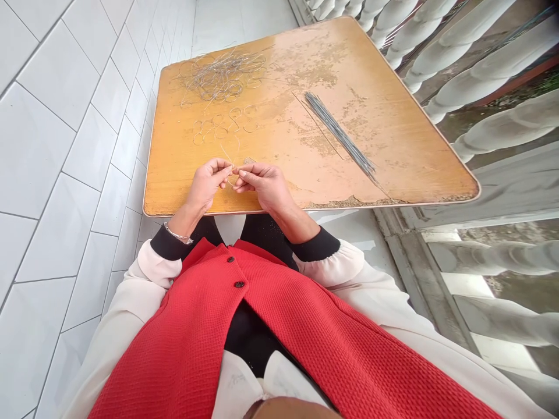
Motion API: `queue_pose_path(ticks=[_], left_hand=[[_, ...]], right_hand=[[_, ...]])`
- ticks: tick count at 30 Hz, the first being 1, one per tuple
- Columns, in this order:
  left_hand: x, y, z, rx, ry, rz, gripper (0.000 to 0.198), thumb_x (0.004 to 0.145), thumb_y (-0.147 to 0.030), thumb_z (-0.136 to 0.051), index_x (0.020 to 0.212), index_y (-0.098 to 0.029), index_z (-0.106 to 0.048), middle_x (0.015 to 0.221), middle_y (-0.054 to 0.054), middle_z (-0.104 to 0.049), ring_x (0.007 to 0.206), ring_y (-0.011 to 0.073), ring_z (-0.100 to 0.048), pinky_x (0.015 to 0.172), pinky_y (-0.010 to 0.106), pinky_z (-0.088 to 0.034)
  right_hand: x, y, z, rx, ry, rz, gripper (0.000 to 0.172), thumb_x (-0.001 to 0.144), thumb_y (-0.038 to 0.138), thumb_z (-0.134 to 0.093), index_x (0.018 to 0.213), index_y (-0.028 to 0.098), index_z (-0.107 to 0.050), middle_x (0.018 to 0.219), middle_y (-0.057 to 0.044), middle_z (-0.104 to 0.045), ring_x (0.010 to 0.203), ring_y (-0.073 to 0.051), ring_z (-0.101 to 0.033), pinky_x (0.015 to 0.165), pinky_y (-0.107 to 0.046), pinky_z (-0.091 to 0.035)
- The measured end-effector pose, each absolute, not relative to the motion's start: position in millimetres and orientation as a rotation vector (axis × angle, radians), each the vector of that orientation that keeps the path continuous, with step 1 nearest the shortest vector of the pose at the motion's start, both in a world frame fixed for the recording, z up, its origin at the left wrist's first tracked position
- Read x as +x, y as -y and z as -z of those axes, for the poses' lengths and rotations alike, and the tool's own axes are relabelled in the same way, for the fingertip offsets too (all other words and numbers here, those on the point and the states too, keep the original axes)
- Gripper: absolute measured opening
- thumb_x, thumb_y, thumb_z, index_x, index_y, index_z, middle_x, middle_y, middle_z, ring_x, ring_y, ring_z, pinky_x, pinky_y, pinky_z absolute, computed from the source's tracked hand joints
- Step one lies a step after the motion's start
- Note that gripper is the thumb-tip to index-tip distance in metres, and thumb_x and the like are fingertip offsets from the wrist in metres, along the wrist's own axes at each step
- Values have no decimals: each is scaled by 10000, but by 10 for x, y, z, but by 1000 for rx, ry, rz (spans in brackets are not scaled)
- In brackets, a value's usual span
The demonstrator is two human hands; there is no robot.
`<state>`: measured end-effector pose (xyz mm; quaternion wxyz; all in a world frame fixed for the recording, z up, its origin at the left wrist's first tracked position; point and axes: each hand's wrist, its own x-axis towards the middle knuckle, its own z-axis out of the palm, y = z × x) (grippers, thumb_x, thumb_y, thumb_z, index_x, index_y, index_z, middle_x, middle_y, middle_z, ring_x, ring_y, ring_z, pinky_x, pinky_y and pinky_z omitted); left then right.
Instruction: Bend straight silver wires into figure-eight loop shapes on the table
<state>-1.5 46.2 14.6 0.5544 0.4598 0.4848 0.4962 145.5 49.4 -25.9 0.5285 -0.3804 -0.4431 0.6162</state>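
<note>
My left hand (208, 185) and my right hand (263, 183) meet over the near edge of a worn wooden table (393, 145). Both pinch a thin piece of wire (230, 156) between fingertips; the wire rises a little toward the table's middle. Just beyond the hands lie several bent wire loops (222, 125) in rows. A tangled heap of bent wire (222, 73) sits at the far left of the table. A bundle of straight wires (338, 134) lies diagonally to the right of my right hand.
White tiled floor (65, 145) runs along the left. A white balustrade (480, 52) stands close on the right of the table. My red waistcoat (244, 326) and pale sleeves fill the foreground.
</note>
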Motion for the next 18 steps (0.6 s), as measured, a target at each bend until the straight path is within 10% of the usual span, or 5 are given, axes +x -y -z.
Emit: queue_pose_path(ticks=[18], left_hand=[[-50,-462,-108,1070,-1168,-1121,160,899,-7,-630,824,-148,-647,700,-52,-634,575,18,-547,574,152,-441]], right_hand=[[1487,-497,257,-1039,1260,-1298,214,844,371,-806,855,160,-773,648,-1,-660,539,-99,-581,564,-245,-526]])
